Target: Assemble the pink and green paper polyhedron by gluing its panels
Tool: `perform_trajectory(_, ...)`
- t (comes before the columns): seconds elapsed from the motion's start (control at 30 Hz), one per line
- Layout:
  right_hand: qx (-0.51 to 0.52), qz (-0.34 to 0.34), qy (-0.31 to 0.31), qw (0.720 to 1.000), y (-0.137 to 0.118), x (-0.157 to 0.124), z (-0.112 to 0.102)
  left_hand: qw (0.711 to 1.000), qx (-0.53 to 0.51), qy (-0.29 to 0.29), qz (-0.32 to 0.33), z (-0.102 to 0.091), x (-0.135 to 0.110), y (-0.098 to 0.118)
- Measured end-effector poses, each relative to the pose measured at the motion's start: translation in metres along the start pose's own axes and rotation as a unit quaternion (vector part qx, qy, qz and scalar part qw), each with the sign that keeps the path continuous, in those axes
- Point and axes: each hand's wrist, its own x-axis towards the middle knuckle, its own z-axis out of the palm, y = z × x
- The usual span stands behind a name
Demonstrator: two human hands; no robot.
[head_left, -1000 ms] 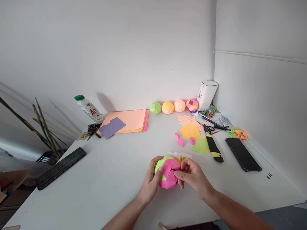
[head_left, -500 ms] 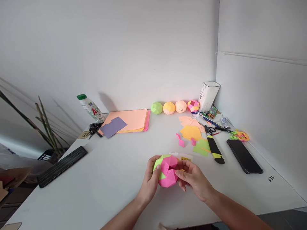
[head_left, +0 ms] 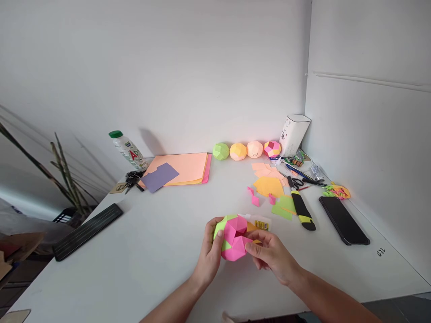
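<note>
A faceted paper ball in pink and green is held above the white table in the head view. My left hand wraps its left side, thumb pressed on the front. The fingers of my right hand pinch a pink flap at the ball's right edge. A dark gap shows between the pink pieces there. Partly hidden behind the ball and my right hand lies a white glue bottle with a yellow label. Loose pink paper pieces lie farther back.
Finished-looking paper balls line the wall. Orange paper pieces, green pieces, a utility knife, scissors and a phone lie right. Peach sheets, purple paper, keys and a green-capped bottle stand or lie left.
My right fingers have drawn the pink flap slightly outward to the right. The ball has shifted slightly left, and more of the glue bottle shows behind it.
</note>
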Motion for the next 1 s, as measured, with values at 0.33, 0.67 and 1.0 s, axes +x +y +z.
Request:
perform_trajectory(0.33,0.051,-0.030,-0.032,0.998,0.005,0.003,0.002,0.998,-0.029,-0.048,-0.028,0.001,0.002,-0.003)
perform_trajectory(0.67,0.045,-0.022,-0.033,0.998,0.006,0.003,0.002,0.996,-0.053,-0.069,0.010,-0.004,0.003,-0.011)
perform_trajectory(1.0,0.072,-0.079,-0.017,0.994,0.011,0.000,0.005,0.994,-0.051,-0.067,0.067,-0.007,0.003,-0.018)
